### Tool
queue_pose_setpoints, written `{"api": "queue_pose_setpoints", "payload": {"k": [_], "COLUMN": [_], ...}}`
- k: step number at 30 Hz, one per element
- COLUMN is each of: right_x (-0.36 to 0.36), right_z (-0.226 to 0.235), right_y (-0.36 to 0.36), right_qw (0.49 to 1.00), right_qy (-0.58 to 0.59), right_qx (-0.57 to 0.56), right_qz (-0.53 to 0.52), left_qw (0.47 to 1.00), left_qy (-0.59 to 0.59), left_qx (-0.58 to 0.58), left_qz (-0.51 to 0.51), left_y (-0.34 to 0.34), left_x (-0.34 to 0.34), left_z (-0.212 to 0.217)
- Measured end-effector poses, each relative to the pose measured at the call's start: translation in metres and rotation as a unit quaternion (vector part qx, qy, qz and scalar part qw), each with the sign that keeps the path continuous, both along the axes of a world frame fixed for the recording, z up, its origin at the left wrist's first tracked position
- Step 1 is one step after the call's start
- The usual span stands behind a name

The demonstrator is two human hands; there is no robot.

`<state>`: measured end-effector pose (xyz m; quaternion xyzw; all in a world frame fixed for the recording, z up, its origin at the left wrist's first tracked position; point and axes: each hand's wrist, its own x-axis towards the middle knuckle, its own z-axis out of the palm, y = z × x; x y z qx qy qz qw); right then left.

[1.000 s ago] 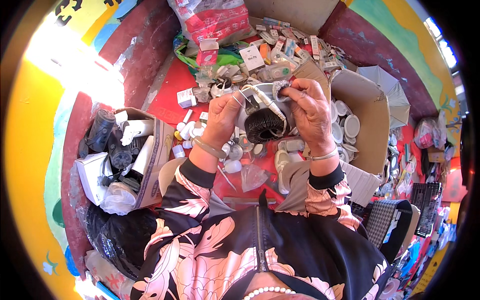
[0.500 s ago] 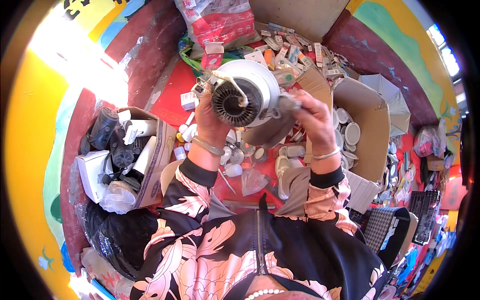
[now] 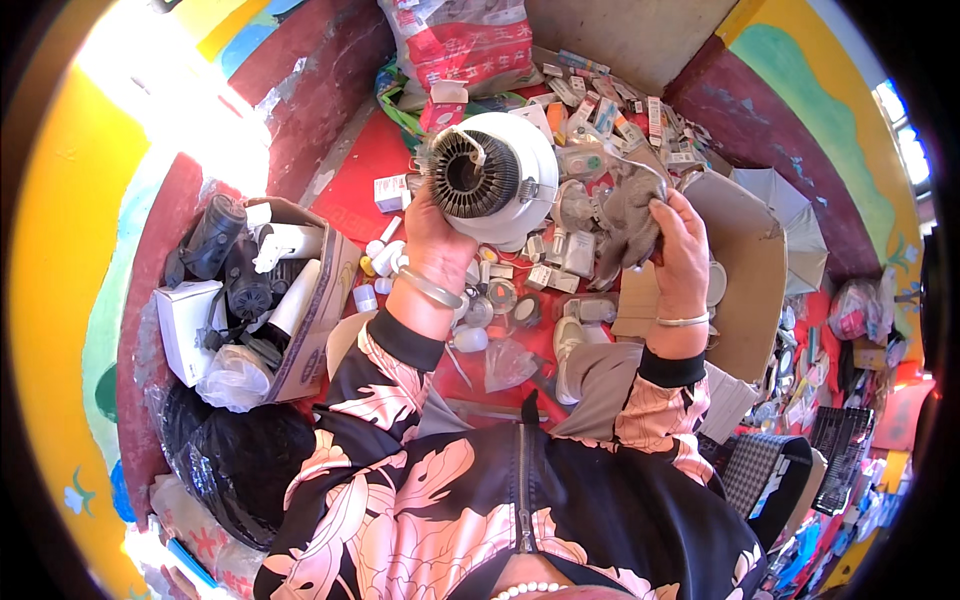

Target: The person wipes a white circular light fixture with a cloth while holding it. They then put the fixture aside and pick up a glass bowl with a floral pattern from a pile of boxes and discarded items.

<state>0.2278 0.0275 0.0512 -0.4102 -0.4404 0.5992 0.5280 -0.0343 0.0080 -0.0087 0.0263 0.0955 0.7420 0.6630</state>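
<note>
A downlight (image 3: 533, 165) with a white round rim, a black finned heat sink and a pale cable is held up in front of me. My left hand (image 3: 436, 238) grips it from below and from the left, with part of the fingers hidden behind it. To its right, my right hand (image 3: 682, 236) pinches a crumpled grey rag (image 3: 632, 212), which hangs from the fingers apart from the lamp. Below both hands, several white bulbs and small round lamps, among them a white bulb (image 3: 469, 340), lie on a red ground sheet (image 3: 345, 205).
On the left stands a carton (image 3: 335, 290) of black and white lamp fittings, beside a black plastic bag (image 3: 215, 470). An open cardboard box (image 3: 745, 245) with white discs is on the right. Small boxes (image 3: 605, 115) are heaped behind, next to a printed sack (image 3: 465, 50).
The rag has come away from the downlight's rim, and my right hand has moved right and slightly down with it. My left hand still holds the lamp, now turned slightly.
</note>
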Motion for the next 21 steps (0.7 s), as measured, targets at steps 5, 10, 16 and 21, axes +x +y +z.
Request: {"api": "queue_pose_setpoints", "payload": {"k": [5,10,16,21], "right_x": [0.003,-0.018,-0.068,-0.085], "right_z": [-0.007,-0.023,-0.013,-0.024], "right_y": [-0.001,-0.014,-0.025,-0.022], "right_qw": [0.969,0.967,0.854,0.728], "right_qy": [0.227,0.209,-0.24,-0.494], "right_qx": [0.07,0.122,0.459,0.476], "right_qz": [0.075,0.072,0.053,0.01], "left_qw": [0.996,0.995,0.988,0.973], "left_qy": [0.021,0.076,0.151,0.229], "left_qx": [-0.06,-0.035,-0.019,-0.014], "left_qz": [0.056,0.05,0.019,0.008], "left_y": [0.003,-0.003,-0.012,-0.02], "left_x": [0.003,0.007,0.026,0.038], "left_z": [-0.001,0.001,0.014,0.01]}}
